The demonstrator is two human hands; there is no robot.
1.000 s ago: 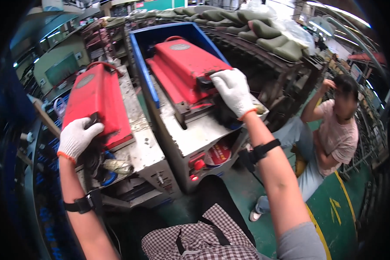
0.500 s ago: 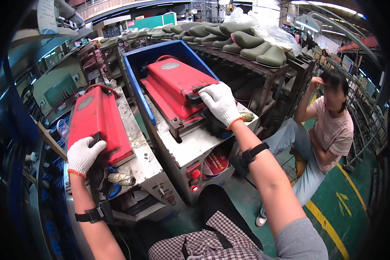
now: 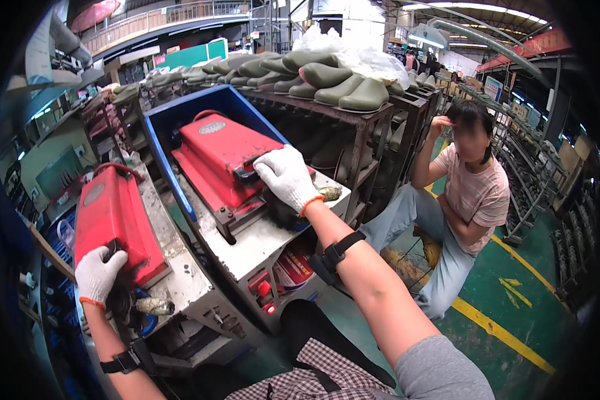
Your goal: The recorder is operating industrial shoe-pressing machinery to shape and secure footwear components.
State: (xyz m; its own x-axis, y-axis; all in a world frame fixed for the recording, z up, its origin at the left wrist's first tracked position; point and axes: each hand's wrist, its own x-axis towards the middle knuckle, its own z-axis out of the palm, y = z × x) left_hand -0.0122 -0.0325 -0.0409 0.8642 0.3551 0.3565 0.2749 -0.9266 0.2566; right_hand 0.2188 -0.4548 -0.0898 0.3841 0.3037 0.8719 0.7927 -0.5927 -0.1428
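Two red machine covers sit side by side on worn white machine bases. My left hand point(image 3: 100, 273), in a white knit glove with an orange cuff, is closed around the black handle point(image 3: 115, 249) at the near end of the left red cover point(image 3: 113, 217). On the right red cover point(image 3: 227, 157), my gloved right hand point(image 3: 288, 177) grips another black handle point(image 3: 246, 175). That cover stands within a blue tray point(image 3: 159, 157). Both covers look lowered. Below my left hand, a tape-wrapped grip point(image 3: 155, 306) sticks out; a similar wrapped grip point(image 3: 330, 193) is beside my right wrist.
A dark rack point(image 3: 361, 120) behind the machines carries several olive-green shoe forms point(image 3: 363, 93) and clear plastic sheeting point(image 3: 353, 57). To the right a person point(image 3: 470, 187) sits with one hand at the head. Yellow lines point(image 3: 500, 333) mark the green floor. A red switch point(image 3: 264, 288) is on the machine front.
My view has swung to the right, so the machines appear further left. Both hands stay on their handles, and the covers look unmoved.
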